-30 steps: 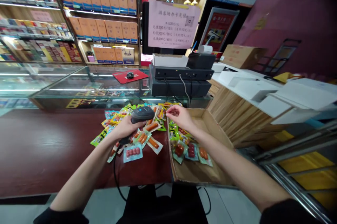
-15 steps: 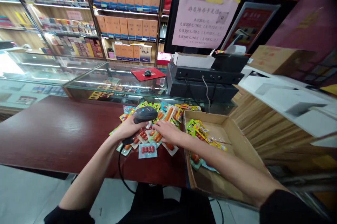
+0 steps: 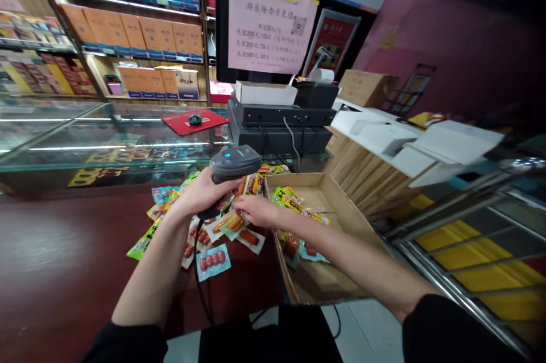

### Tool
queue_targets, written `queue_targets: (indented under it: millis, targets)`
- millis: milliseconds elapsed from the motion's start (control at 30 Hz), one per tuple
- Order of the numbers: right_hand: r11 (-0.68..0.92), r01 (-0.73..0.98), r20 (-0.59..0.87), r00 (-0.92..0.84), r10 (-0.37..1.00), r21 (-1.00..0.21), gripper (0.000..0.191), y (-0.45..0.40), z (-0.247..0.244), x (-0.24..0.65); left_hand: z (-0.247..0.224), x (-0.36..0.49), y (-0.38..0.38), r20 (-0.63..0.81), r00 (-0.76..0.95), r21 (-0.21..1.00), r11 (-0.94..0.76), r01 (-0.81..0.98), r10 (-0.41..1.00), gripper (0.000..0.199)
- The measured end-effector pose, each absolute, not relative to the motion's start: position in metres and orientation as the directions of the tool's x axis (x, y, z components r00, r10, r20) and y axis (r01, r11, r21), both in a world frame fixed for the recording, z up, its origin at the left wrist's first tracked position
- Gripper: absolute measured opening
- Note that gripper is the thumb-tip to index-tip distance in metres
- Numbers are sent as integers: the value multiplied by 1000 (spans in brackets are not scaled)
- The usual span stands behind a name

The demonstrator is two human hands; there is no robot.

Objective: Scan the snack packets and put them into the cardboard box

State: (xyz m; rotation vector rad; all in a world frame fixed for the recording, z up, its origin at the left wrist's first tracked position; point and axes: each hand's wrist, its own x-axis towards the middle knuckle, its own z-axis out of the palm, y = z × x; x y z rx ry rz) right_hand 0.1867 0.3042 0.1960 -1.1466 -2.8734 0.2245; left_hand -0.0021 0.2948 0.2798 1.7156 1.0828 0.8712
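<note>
A dark grey barcode scanner [image 3: 236, 161] is gripped in my left hand [image 3: 203, 193], its cable hanging down past the table edge. It is held above a spread of small plastic packets of sausages. My right hand [image 3: 259, 211] is closed at the fingertips on the upper end of a clear-and-green sausage packet [image 3: 234, 223], just right of the scanner. Nearest my body lies a light blue packet [image 3: 213, 262] with pink sausages. A packet with a reddish-brown sausage [image 3: 249, 238] rests below my right hand. My forearms and the scanner hide part of the pile.
To the right stands an open cardboard box [image 3: 315, 289] holding several packets; my right forearm crosses over it. Behind are a glass counter [image 3: 140, 149], a red mouse pad [image 3: 174, 121], and a monitor with a pink notice [image 3: 268, 33]. A metal rack [image 3: 452, 260] stands far right.
The view has turned to the right, so the scene sits further left. My right hand's fingers have closed on a sausage packet and raised it slightly. The scanner stays in my left hand.
</note>
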Motion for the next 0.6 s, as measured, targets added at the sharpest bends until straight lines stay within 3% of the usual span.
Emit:
queue_targets:
  millis: [133, 233, 367, 500, 600]
  targets:
    - [656, 733, 63, -657, 751, -183, 40, 308, 196, 196, 272, -4, 304, 119, 423, 918, -262, 298, 898, 33]
    - [631, 738, 177, -606, 776, -240, 25, 320, 191, 193, 266, -11, 316, 127, 372, 899, -264, 348, 920, 33]
    - [626, 710, 331, -535, 777, -322, 22, 339, 186, 191, 257, -27, 337, 78, 352, 872, -235, 429, 933, 33]
    - [732, 630, 153, -721, 676, -261, 24, 345, 183, 202, 243, -39, 355, -72, 353, 850, -128, 511, 933, 33]
    - [727, 627, 5, -756, 654, -279, 23, 344, 187, 207, 232, -40, 365, -89, 351, 833, -124, 540, 932, 33]
